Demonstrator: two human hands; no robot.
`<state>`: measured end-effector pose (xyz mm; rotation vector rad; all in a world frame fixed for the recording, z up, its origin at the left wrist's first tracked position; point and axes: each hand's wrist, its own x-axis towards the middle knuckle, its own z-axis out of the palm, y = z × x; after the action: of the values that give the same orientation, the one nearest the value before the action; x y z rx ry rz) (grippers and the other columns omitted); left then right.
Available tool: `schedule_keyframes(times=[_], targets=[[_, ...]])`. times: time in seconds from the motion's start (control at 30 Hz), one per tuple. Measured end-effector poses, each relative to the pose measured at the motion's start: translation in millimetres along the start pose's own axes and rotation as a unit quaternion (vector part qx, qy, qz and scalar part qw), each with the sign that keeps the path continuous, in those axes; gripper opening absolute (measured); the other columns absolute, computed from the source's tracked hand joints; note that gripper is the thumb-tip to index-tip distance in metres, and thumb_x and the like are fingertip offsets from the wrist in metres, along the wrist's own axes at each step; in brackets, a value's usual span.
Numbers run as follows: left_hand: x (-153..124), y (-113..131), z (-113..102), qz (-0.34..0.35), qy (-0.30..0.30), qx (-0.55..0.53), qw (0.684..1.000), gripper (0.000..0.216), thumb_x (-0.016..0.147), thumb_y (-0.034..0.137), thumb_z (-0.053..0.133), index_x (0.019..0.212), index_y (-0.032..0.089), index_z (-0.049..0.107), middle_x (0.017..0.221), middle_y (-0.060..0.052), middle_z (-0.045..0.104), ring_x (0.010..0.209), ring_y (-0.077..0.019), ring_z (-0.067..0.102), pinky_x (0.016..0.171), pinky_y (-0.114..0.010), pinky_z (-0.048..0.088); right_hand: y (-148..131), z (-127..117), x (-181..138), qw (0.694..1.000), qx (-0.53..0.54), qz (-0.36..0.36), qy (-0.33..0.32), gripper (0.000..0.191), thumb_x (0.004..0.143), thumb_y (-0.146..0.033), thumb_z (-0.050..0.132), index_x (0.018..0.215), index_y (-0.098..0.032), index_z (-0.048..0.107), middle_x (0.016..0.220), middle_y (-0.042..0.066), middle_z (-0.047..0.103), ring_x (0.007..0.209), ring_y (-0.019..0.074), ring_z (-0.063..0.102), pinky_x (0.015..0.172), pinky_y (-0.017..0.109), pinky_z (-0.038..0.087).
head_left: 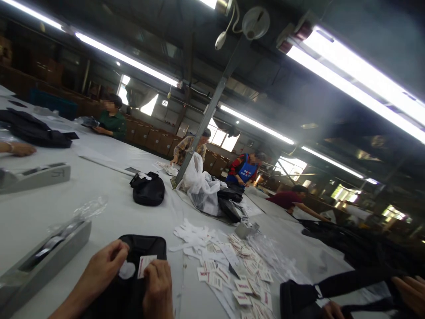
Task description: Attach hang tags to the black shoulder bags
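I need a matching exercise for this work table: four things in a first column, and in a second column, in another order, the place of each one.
1. small card
2. black pouch
3. white plastic bag
4. paper tags

A. right of the metal post, against its foot
B. at the right hand, over the black bag
C. scattered on the table, right of that hand
D. alone, left of the post

Pairs: 1-B, 2-D, 3-A, 4-C

A flat black fabric pouch (pixel 146 246) lies on the pale surface (pixel 106 186), with scattered white paper tags (pixel 232 270) to its right and a long grey tray (pixel 49 263) to its left.
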<state>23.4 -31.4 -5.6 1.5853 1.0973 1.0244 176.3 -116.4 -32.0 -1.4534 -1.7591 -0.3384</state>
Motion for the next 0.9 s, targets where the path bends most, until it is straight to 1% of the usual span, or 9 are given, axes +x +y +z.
schedule_keyframes(times=[0.07, 0.17, 0.27, 0.4, 0.47, 0.53, 0.67, 0.77, 0.9], targets=[[8.5, 12.5, -5.6, -0.009, -0.022, -0.060, 0.998, 0.028, 0.076, 0.046, 0.048, 0.078, 0.020, 0.058, 0.052, 0.006, 0.051, 0.049, -0.0130, 0.047, 0.048, -0.022, 0.036, -1.9, -3.5, 5.7, 0.999, 0.002, -0.030, -0.041, 0.025, 0.080, -0.003, 0.037, 0.082, -0.021, 0.053, 0.082, 0.005, 0.059, 0.079, 0.0205, 0.053, 0.070, 0.032, 0.042], [17.4, 26.7, -7.3, -0.017, -0.026, -0.103, 0.994, 0.027, 0.075, 0.045, 0.052, 0.071, 0.018, 0.057, 0.046, 0.008, 0.043, 0.044, -0.0099, 0.038, 0.044, -0.020, 0.029, -11.6, -3.9, 20.0, 0.996, 0.056, -0.043, -0.053, 0.026, 0.081, -0.004, 0.038, 0.089, -0.022, 0.056, 0.086, 0.005, 0.060, 0.083, 0.0195, 0.053, 0.073, 0.031, 0.043], [16.5, 25.4, -3.8, -0.051, -0.065, -0.152, 0.985, 0.036, 0.074, 0.050, 0.055, 0.063, 0.016, 0.055, 0.044, 0.007, 0.041, 0.043, -0.0083, 0.035, 0.044, -0.020, 0.027, -24.6, -2.2, 33.9, 0.983, 0.177, 0.025, -0.034, 0.022, 0.085, -0.010, 0.038, 0.087, -0.021, 0.057, 0.087, 0.005, 0.060, 0.086, 0.0176, 0.055, 0.075, 0.029, 0.045], [6.8, 5.4, 1.6, -0.089, -0.147, -0.233, 0.957, 0.039, 0.072, 0.053, 0.061, 0.073, 0.014, 0.060, 0.057, 0.004, 0.054, 0.051, -0.0096, 0.046, 0.050, -0.021, 0.034, -34.1, 1.6, 45.1, 0.908, 0.368, 0.203, 0.005, 0.017, 0.090, -0.028, 0.043, 0.082, -0.020, 0.055, 0.085, 0.003, 0.061, 0.073, 0.0135, 0.057, 0.067, 0.025, 0.046], [4.6, -3.6, 1.2, -0.103, -0.135, -0.254, 0.952, 0.038, 0.070, 0.051, 0.065, 0.081, 0.015, 0.059, 0.061, 0.003, 0.057, 0.053, -0.0099, 0.048, 0.052, -0.021, 0.036, -32.1, 4.2, 46.4, 0.856, 0.445, 0.262, 0.001, 0.020, 0.090, -0.036, 0.044, 0.083, -0.020, 0.054, 0.078, 0.001, 0.062, 0.060, 0.0109, 0.054, 0.058, 0.023, 0.044], [5.6, -7.4, -1.6, -0.117, -0.101, -0.261, 0.953, 0.041, 0.068, 0.049, 0.068, 0.090, 0.016, 0.057, 0.063, 0.004, 0.059, 0.054, -0.0105, 0.051, 0.052, -0.021, 0.039, -26.7, 6.0, 44.9, 0.830, 0.475, 0.290, -0.022, 0.023, 0.088, -0.041, 0.047, 0.083, -0.019, 0.053, 0.069, -0.001, 0.061, 0.052, 0.0092, 0.049, 0.051, 0.021, 0.040], [11.5, -1.5, -7.5, -0.082, -0.119, -0.217, 0.966, 0.040, 0.069, 0.049, 0.066, 0.088, 0.015, 0.059, 0.062, 0.003, 0.058, 0.054, -0.0115, 0.052, 0.053, -0.023, 0.040, -14.6, 4.0, 41.9, 0.854, 0.416, 0.307, -0.060, 0.023, 0.084, -0.039, 0.053, 0.077, -0.018, 0.056, 0.064, -0.002, 0.057, 0.052, 0.0088, 0.047, 0.049, 0.020, 0.038], [14.0, 1.9, -6.2, -0.042, -0.126, -0.157, 0.979, 0.037, 0.072, 0.051, 0.061, 0.075, 0.015, 0.057, 0.053, 0.007, 0.047, 0.047, -0.0083, 0.042, 0.046, -0.021, 0.032, -10.5, 0.5, 47.4, 0.875, 0.370, 0.308, -0.052, 0.021, 0.084, -0.037, 0.052, 0.076, -0.018, 0.058, 0.063, -0.002, 0.056, 0.055, 0.0100, 0.049, 0.051, 0.021, 0.039], [12.4, -1.0, -0.2, -0.043, -0.143, -0.144, 0.978, 0.039, 0.075, 0.055, 0.054, 0.076, 0.016, 0.052, 0.052, 0.009, 0.040, 0.045, -0.0068, 0.033, 0.042, -0.019, 0.024, -14.5, 0.0, 57.4, 0.893, 0.337, 0.294, -0.055, 0.020, 0.084, -0.035, 0.053, 0.077, -0.018, 0.061, 0.067, 0.000, 0.060, 0.063, 0.0127, 0.054, 0.058, 0.023, 0.043]])
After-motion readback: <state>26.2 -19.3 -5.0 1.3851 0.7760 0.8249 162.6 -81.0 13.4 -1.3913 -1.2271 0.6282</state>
